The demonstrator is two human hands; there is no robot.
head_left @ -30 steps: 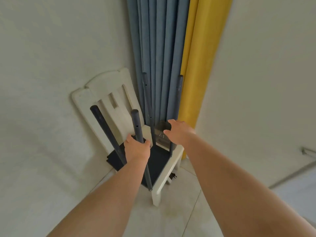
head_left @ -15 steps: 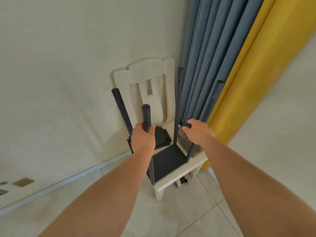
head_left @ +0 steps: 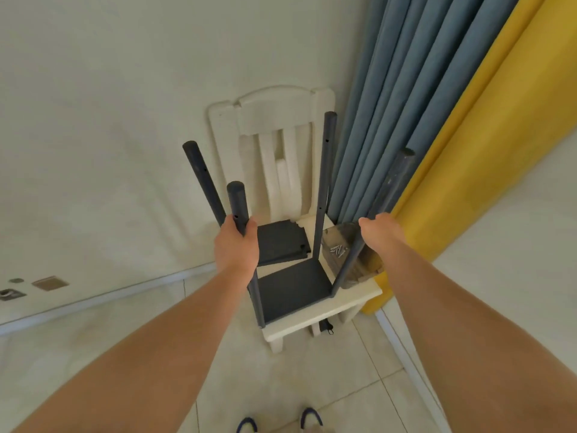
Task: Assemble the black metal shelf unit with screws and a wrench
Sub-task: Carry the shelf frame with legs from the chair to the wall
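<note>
The black shelf unit stands on a white chair: one dark shelf panel at the bottom with several upright black poles rising from its corners. My left hand grips the near left pole. My right hand grips the near right pole. A second loose shelf panel lies on the seat behind the unit. Screws lie in a clear plastic bag on the seat's right side. I see no wrench.
The chair stands in a corner, with a pale wall behind and to the left. Blue curtains and a yellow curtain hang right behind it. The floor is pale tile. My slippers show at the bottom edge.
The view has swung and tilted down, so the chair and shelf unit now sit lower and more upright in frame. Both hands keep their grips on the poles.
</note>
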